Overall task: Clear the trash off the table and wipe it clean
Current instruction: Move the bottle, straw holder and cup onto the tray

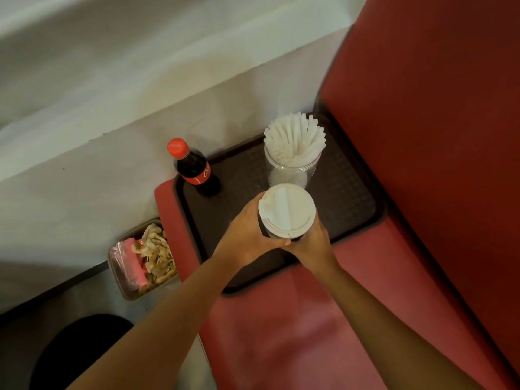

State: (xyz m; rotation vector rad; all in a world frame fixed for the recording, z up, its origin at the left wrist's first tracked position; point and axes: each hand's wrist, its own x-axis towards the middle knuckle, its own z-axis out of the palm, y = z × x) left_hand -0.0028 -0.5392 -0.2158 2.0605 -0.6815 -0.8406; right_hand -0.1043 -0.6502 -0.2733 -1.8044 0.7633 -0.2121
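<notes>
A takeaway cup with a white lid (287, 211) is held above a dark brown tray (351, 192) that rests on a red bench seat (295, 319). My left hand (247, 235) wraps the cup's left side and my right hand (311, 240) its right side; the fingers meet at the front. Most of the cup's body is hidden under the lid and my hands. On the tray stand a cola bottle with a red cap (194, 168) at the far left and a clear jar of white straws (294, 152) behind the cup.
A small bin (118, 273) with crumpled wrappers and a pink item stands on the floor left of the seat, against a pale wall (112, 108). The red backrest (436, 108) rises on the right. A black rounded shape (78, 350) lies at bottom left.
</notes>
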